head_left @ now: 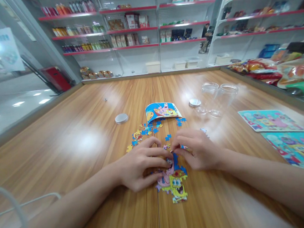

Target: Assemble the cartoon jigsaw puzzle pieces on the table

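Head view: both hands work over a partly joined puzzle [178, 186] lying on the wood-grain surface [217, 208], with its yellow character at the near end. The left hand [146, 163] lies palm down along its left side, fingers loosely spread, the tips reaching over the pink part; they seem to steady it rather than grip it. At the far edge, the right hand [196, 147] has thumb and forefinger drawn together; whether a piece sits between them cannot be told, as the fingers hide that spot.

Beyond the hands, loose pieces [148, 129] trail in a curve toward a bent picture card [164, 111], and one blue piece [168, 137] lies alone, near the right fingers. Two clear jars [228, 96] stand farther off to the right.

The step in hand looks like fitting pieces onto the far edge of the joined part. The next move probably calls for lining up tab and socket, then pressing lightly, while the left fingers keep the joined part from sliding or springing apart.
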`<state>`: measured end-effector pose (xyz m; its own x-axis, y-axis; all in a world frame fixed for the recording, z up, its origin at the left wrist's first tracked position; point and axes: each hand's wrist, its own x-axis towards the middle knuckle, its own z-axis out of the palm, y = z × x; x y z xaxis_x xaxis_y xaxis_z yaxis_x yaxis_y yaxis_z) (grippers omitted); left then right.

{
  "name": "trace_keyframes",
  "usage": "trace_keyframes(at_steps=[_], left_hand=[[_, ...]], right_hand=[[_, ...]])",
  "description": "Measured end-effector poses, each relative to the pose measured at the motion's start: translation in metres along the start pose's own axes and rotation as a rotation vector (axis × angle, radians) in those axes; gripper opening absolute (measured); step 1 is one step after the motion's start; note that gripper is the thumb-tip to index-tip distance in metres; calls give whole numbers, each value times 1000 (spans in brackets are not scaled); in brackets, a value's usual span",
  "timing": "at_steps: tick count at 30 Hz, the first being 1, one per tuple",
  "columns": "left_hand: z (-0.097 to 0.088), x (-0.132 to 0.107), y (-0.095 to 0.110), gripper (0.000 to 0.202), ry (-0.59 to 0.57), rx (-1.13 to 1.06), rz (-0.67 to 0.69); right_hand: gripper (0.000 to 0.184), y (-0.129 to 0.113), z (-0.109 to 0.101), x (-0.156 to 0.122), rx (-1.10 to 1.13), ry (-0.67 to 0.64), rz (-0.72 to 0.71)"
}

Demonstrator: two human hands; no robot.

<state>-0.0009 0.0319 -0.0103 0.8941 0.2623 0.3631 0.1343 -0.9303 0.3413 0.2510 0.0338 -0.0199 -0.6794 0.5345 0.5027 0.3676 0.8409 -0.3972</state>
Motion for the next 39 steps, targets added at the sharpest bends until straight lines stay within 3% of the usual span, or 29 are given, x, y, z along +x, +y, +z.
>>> trace_keyframes(at_steps=[2,4,7,11,21,30,39], left_hand=[[1,0,0,24,2,-12,5],[2,0,-1,23,7,-19,13],[3,-1,-1,17,-13,-31,9],[2,-1,-1,18,-39,-40,-5],[2,0,0,19,-48,-66,-36],[2,-2,0,19,-43,-82,-48],[2,-2,0,20,-20,-76,-36]], right_hand=[[8,-10,2,-2,177,-39,-120],[11,-21,5,-4,286,-165,-161],[13,-30,6,-5,231,-272,-143],[18,-24,5,-7,158,-262,-140],[36,-18,3,-10,143,-391,-162],[19,-24,7,-9,177,-407,-169],[26,-24,7,-12,199,-396,-164]])
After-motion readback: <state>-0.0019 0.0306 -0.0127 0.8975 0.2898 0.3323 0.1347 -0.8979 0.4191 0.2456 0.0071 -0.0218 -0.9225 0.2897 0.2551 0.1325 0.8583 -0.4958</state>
